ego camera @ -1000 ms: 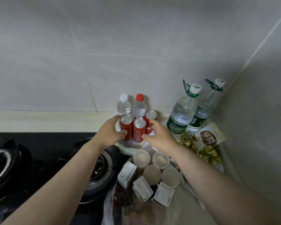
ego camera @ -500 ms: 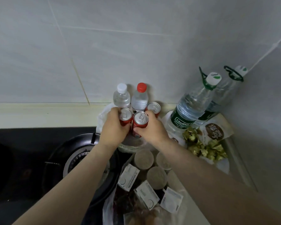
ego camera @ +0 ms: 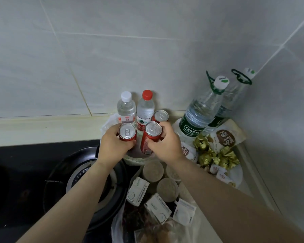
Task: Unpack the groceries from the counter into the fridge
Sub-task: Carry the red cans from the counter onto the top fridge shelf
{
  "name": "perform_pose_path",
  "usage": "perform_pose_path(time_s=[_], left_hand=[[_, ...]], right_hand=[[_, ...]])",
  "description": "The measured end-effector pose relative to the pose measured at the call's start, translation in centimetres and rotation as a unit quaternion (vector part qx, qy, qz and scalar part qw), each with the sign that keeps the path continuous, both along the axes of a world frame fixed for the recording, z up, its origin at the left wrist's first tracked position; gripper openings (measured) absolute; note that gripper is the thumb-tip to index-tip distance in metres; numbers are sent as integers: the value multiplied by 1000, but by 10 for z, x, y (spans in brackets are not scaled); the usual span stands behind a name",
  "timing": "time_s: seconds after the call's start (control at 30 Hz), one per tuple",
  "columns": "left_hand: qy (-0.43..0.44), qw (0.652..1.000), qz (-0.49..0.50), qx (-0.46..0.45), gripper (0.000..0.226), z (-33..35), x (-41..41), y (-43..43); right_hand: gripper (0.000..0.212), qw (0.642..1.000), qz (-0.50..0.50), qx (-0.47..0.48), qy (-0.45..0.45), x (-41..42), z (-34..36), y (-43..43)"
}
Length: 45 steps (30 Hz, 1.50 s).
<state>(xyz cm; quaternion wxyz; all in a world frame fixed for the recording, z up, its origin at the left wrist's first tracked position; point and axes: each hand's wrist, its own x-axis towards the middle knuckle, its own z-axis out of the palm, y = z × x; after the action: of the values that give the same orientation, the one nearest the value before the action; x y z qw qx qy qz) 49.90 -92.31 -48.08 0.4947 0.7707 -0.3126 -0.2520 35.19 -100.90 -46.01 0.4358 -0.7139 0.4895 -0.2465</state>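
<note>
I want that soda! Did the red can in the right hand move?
Yes. The red soda can tipped up off the counter, away from the red-capped water bottle behind it.

"Cestbon" on the green label of the big water bottle (ego camera: 198,114), same word tiny on its white cap (ego camera: 221,81), one Chinese character on a gold-wrapped candy (ego camera: 201,142), snack bag (ego camera: 225,135) print too blurry

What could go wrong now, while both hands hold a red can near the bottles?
1. The right hand holds its can tilted; it might slip from the fingers while being carried.
2. The third can and the small bottles stand just behind the hands, so a wrist could knock them over.
3. The left hand with its can is right beside the burner; a dropped can could roll onto it.
</note>
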Motion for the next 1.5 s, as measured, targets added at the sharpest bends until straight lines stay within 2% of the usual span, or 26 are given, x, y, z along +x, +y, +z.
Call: perform_pose_path(time_s=[0.2,0.3,0.37,0.6,0.77,0.97,1.1,1.37,1.43,1.5], left_hand=[[20,996,-7,-81,52,46,-18,11],[44,995,-28,-89,60,78,-28,8],[59,991,-46,-108,55,100,-39,3],[59,971,-179,-146,43,171,-109,-10],[34,941,-286,-176,41,208,-180,-11],[41,882,-422,-203,37,249,-293,1],[59,836,-497,-225,40,277,-377,30],[143,705,-655,-233,43,315,-548,147],[160,686,-671,-233,45,319,-578,169],[173,652,-701,-232,48,323,-618,206]], right_hand=[[49,996,-22,2,-92,-34,46,13],[49,990,-38,12,-133,-61,76,21],[47,986,-59,10,-155,-80,95,26],[40,968,-121,-22,-221,-162,162,47],[39,946,-194,-103,-238,-233,202,85],[36,904,-304,-182,-240,-329,241,154],[37,861,-390,-239,-221,-401,270,218],[36,762,-540,-311,-176,-536,298,392],[35,747,-559,-317,-169,-557,301,422],[35,714,-598,-330,-157,-580,305,472]])
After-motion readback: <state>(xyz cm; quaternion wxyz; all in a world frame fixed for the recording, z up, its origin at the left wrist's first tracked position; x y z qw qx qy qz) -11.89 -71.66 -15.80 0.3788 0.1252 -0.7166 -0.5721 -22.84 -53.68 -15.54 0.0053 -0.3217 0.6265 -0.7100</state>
